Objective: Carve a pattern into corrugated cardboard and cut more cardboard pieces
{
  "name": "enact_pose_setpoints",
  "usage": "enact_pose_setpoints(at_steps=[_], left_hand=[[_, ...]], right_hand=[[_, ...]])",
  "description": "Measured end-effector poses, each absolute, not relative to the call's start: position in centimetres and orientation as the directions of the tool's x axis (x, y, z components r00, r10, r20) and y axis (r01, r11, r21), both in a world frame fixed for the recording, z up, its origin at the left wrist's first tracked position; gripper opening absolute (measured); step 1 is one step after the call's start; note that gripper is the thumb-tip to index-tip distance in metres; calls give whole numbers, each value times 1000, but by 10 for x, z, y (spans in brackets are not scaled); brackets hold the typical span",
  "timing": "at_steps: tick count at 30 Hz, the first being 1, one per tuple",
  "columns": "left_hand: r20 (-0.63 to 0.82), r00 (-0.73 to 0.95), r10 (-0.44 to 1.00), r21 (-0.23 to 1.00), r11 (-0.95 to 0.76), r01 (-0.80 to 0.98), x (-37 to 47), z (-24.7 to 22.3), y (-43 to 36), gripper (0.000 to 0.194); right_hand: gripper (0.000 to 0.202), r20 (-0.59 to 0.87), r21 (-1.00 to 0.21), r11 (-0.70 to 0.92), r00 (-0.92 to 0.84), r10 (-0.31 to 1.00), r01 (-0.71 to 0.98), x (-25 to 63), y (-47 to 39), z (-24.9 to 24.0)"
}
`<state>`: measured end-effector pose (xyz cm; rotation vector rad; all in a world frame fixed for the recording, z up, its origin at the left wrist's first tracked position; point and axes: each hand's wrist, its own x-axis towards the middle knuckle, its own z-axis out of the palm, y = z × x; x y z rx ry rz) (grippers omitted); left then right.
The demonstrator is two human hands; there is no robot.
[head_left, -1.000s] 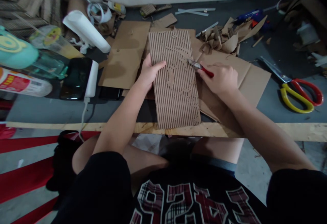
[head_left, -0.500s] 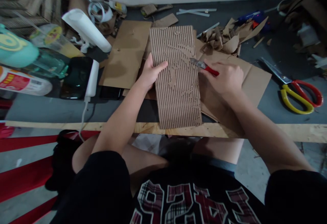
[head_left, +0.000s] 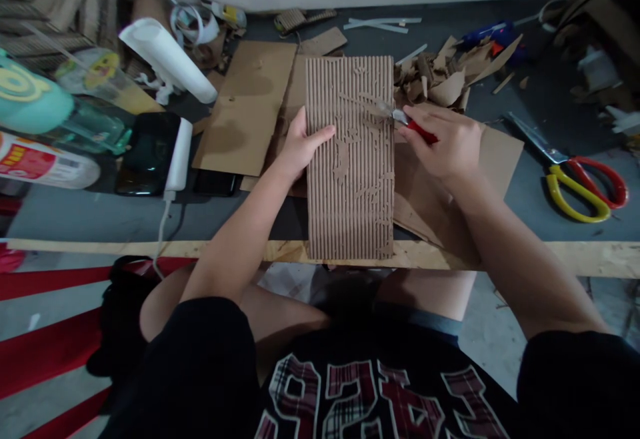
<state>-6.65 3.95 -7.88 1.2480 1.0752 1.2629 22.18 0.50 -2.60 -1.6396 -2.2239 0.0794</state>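
Note:
My left hand [head_left: 304, 145] grips the left edge of an upright rectangular sheet of corrugated cardboard [head_left: 350, 192], thumb on its front face and the other fingers hidden behind. The sheet's ridges run lengthwise, with ragged scraps of flat paper still stuck to them. My right hand [head_left: 445, 139] is closed around red-handled pliers [head_left: 400, 116]; their metal tip is blurred and lies over a paper scrap near the sheet's upper right edge. The lower end of the sheet is at the table's wooden front edge.
Flat brown cardboard [head_left: 245, 105] lies left of the sheet, with more beneath it. Scissors [head_left: 575, 172] with red and yellow handles lie right. Torn paper scraps [head_left: 440, 79] are heaped behind. A black phone-like object [head_left: 147, 152], a white cabled device [head_left: 179, 159] and bottles [head_left: 45, 159] stand left.
The cardboard sheet has shifted slightly right and straightened upright, my left hand moving with it. My right hand and the pliers have moved a little to the right.

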Motion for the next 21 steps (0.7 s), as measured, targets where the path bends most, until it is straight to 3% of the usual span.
enact_pose_setpoints(at_steps=[9, 11, 14, 17, 21], left_hand=[[148, -28, 989, 987, -149, -54, -67, -72, 37, 49], [231, -83, 969, 967, -238, -92, -66, -68, 35, 49], [355, -231, 906, 910, -391, -134, -71, -61, 35, 38], [350, -292, 890, 907, -400, -133, -78, -59, 37, 34], [351, -328, 877, 913, -398, -88, -67, -67, 31, 54]], right_hand=[[62, 234, -205, 298, -249, 940, 932, 227, 0, -16], [67, 292, -267, 323, -243, 925, 908, 225, -1, -22], [73, 402, -443, 248, -56, 914, 862, 219, -1, -29], [66, 436, -505, 152, 99, 895, 850, 213, 4, -31], [52, 459, -540, 271, 9, 888, 797, 218, 8, -22]])
